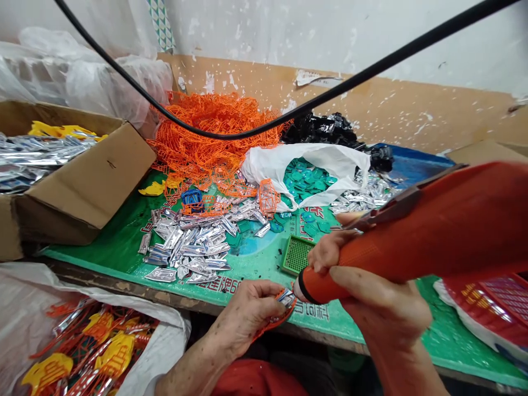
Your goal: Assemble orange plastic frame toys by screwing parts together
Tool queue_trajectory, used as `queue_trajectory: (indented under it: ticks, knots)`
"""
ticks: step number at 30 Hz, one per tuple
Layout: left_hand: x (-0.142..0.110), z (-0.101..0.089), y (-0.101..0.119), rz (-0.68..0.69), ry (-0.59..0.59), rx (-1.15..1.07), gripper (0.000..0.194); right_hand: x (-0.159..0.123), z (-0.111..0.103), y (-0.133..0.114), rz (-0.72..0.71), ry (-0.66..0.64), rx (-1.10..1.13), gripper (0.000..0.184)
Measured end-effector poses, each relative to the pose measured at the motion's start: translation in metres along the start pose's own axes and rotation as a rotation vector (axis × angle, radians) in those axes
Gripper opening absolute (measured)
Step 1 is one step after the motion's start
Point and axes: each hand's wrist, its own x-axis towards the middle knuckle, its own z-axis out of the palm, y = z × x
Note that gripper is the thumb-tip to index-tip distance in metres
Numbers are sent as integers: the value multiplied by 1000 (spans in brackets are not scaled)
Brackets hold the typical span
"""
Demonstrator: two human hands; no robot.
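My left hand (243,311) pinches a small orange plastic part with a silver plate (285,298) over the table's front edge. My right hand (381,308) is wrapped round an orange-red electric screwdriver (416,236), which slants down to the left. Its pale nose, behind a black ring, meets the right end of the held part; the bit itself cannot be made out. Just beyond the nose sits a small green mesh basket (296,255). A loose heap of silver plates (192,242) lies past my left hand.
Orange plastic frames (206,132) are piled at the back, beside a white bag (264,159) of green pieces. A cardboard box (91,181) stands left. A sack (173,324) of parts is lower left. A black cable (231,135) hangs across the view.
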Motion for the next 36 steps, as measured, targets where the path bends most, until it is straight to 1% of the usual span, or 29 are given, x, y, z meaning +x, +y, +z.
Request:
queue_trajectory:
  ticks: [7,10,13,15,18,19,21,24,28,31,36]
  knots:
    - [-1,-1,-2,-1,22,-31,19,-3,0,8,-17,24,-35,26]
    - [0,-1,-1,-3,23,-30,18,-3,3,7,-17,-9,6,26]
    - [-3,-3,3,24,17,3,21,2,5,-2,-49,-19,113,39]
    - [-7,-9,6,52,32,35,21,10,5,-8,-105,36,179,45]
    - [-13,-22,11,103,103,48,24,26,0,-8,-198,179,164,37]
    - [-15,-27,13,123,133,20,27,31,-3,-4,-213,225,142,33]
    - [-16,-36,17,166,198,-47,35,40,-8,8,-202,285,111,27]
    - [-12,-42,23,195,256,-88,36,46,-13,33,-128,304,83,16]
    - [-6,-40,22,156,250,-101,33,46,-13,55,-85,317,36,11]
    - [-3,-38,17,134,232,-98,33,48,-12,61,-91,338,39,13]
    - [0,-35,13,131,192,-110,30,52,-13,66,-86,319,-14,11]
